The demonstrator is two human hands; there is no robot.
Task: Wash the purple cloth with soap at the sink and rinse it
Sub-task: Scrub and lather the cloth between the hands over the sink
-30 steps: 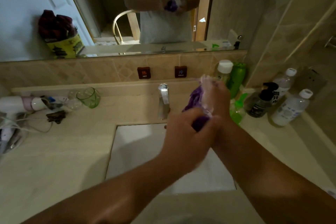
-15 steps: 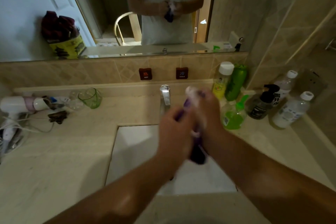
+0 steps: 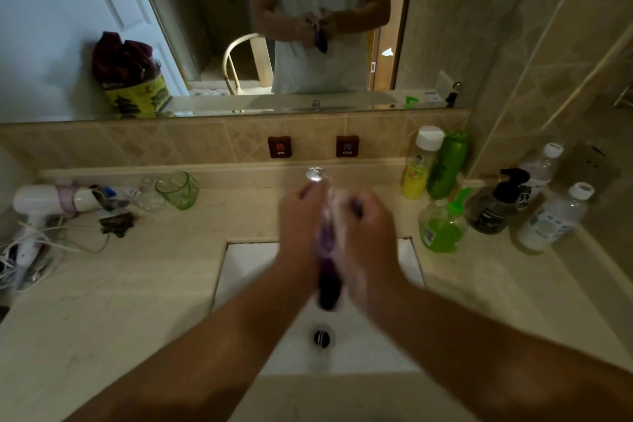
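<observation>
The purple cloth (image 3: 328, 281) is bunched and pressed between my two hands above the white sink (image 3: 246, 267), its dark wet end hanging down toward the drain (image 3: 322, 337). My left hand (image 3: 298, 229) grips its left side and my right hand (image 3: 370, 236) grips its right side. White soap foam covers the cloth's upper part and my right palm. The chrome tap (image 3: 315, 175) stands just behind my fingertips; no water stream shows. Most of the cloth is hidden by my hands.
Right of the sink stand a green soap bottle (image 3: 442, 226), a yellow bottle (image 3: 419, 164), a tall green bottle (image 3: 447, 164), a black pump bottle (image 3: 496, 205) and two clear bottles. On the left counter are a green glass (image 3: 178, 190), a hairdryer (image 3: 51, 200) and cables.
My hands with the cloth moved from the right of the tap toward the centre of the sink and came together vertically. The cloth now hangs lower between my palms.
</observation>
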